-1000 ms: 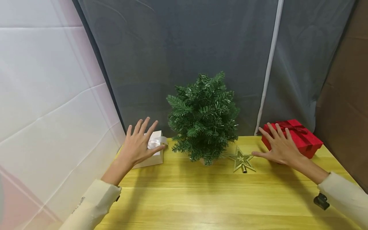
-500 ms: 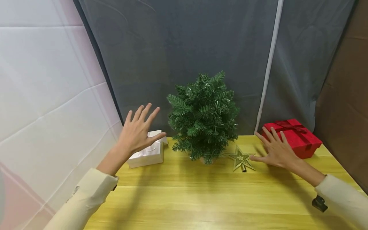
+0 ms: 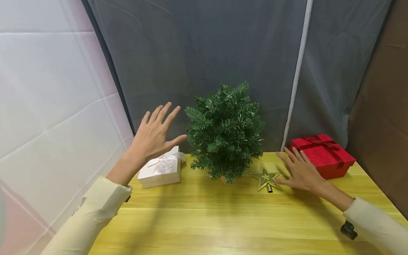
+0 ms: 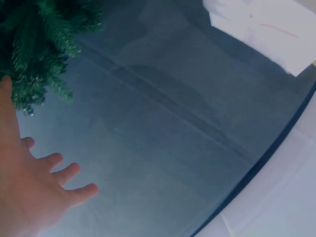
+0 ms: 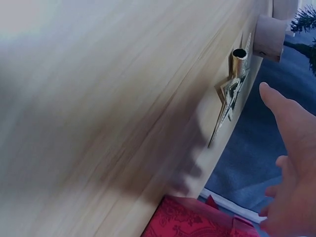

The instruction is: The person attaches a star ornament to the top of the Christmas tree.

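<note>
A small green artificial Christmas tree (image 3: 224,131) stands at the middle back of the table. My left hand (image 3: 151,138), fingers spread, is raised over the white gift box (image 3: 162,171) with its pale ribbon bow; its thumb tip overlaps the tree's left edge in the head view. On the right, my right hand (image 3: 299,171) hovers with spread fingers between a gold star tree topper (image 3: 265,177) and a red gift box (image 3: 325,156) with a dark red bow. In the right wrist view the thumb points toward the star (image 5: 231,91). Both hands hold nothing.
A grey cloth (image 3: 153,63) hangs behind the wooden table (image 3: 204,219). White fabric (image 3: 54,106) closes the left side and a brown panel (image 3: 382,106) the right. The tree's round base (image 5: 269,38) shows in the right wrist view.
My left hand has risen off the white box toward the tree, uncovering the box's bow. My right hand has shifted slightly left and down, away from the red box toward the star.
</note>
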